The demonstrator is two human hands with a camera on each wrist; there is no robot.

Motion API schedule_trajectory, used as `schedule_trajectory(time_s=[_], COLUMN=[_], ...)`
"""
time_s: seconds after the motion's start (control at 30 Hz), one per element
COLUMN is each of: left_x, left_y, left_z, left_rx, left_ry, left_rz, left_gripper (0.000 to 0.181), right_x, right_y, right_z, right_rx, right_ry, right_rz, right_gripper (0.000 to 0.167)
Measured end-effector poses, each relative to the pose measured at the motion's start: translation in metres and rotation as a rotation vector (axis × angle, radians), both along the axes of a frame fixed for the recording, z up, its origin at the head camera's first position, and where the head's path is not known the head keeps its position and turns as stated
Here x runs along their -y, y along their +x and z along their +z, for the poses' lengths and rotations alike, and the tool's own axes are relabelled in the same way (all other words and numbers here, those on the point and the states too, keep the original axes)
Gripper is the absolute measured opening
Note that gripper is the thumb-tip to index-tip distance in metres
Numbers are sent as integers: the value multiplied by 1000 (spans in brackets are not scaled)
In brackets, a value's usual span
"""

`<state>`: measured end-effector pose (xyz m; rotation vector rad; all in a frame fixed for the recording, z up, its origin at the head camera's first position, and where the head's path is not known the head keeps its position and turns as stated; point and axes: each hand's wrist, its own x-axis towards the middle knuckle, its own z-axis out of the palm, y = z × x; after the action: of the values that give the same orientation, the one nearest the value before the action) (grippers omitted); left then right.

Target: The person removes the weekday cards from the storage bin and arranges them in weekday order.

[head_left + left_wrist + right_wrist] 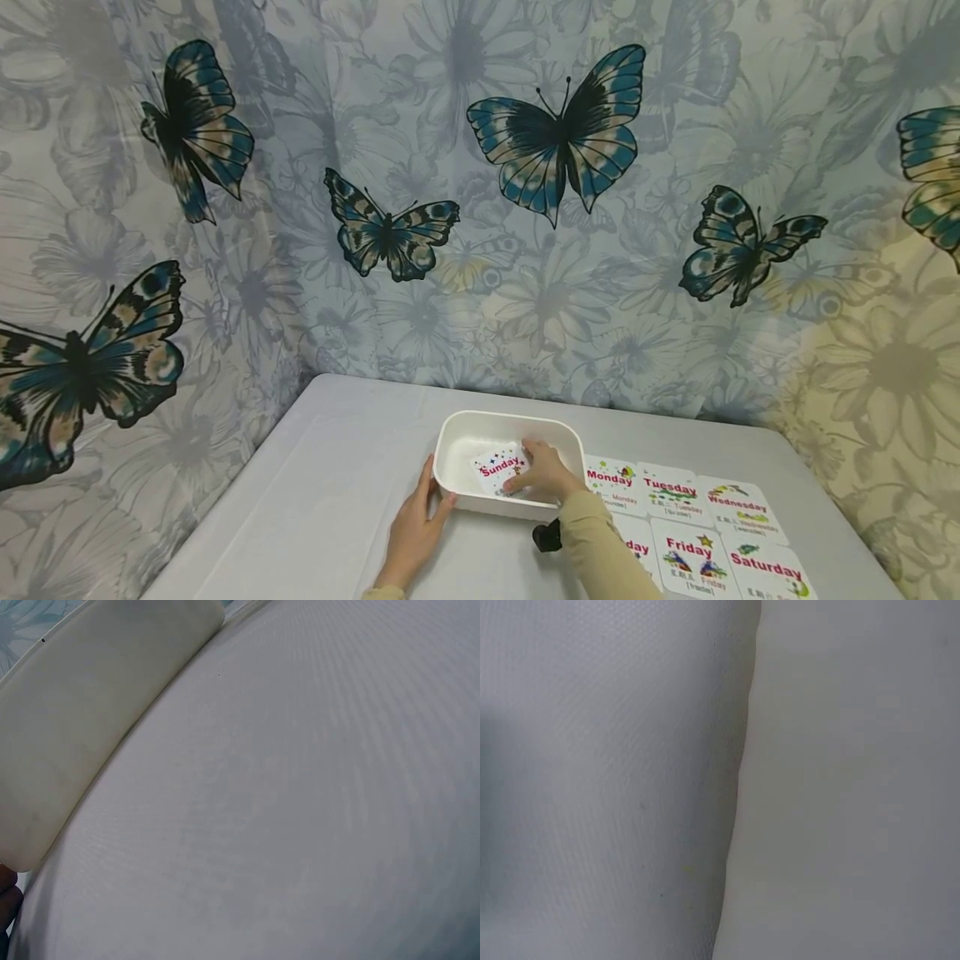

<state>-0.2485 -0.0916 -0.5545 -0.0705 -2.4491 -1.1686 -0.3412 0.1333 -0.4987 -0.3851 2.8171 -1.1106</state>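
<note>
A white plastic box (510,504) with rounded corners stands on the table. My left hand (414,529) holds its front left corner, thumb at the front and fingers along the left side. In the left wrist view the box wall (90,720) runs along the upper left, with a bit of the fingers (7,896) at its lower end. Inside the box, my right hand (549,473) grips a Sunday card (495,468) at its right side, between thumb and fingers. The right wrist view shows only the box wall (847,787) and white cloth (592,787), not the hand.
Right of the box lie weekday cards in two rows: Monday (611,479), Tuesday (667,487), Wednesday (738,504), then Friday (690,558), Saturday (765,571) and one partly hidden by the right sleeve. A black object (547,536) is beside that sleeve. Butterfly-patterned cloth hangs behind the table.
</note>
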Motion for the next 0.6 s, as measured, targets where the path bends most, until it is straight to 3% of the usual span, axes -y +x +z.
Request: schedule_trajectory(time_s=[0.6], left_x=[1], left_y=[0], left_z=[0], left_rx=[14], left_ry=[15], left_rz=[-13], left_gripper=[70], right_x=[4], right_y=[-9], right_z=[-13], right_rx=[-27], right_ry=[33], right_rz=[-66], right_gripper=[87])
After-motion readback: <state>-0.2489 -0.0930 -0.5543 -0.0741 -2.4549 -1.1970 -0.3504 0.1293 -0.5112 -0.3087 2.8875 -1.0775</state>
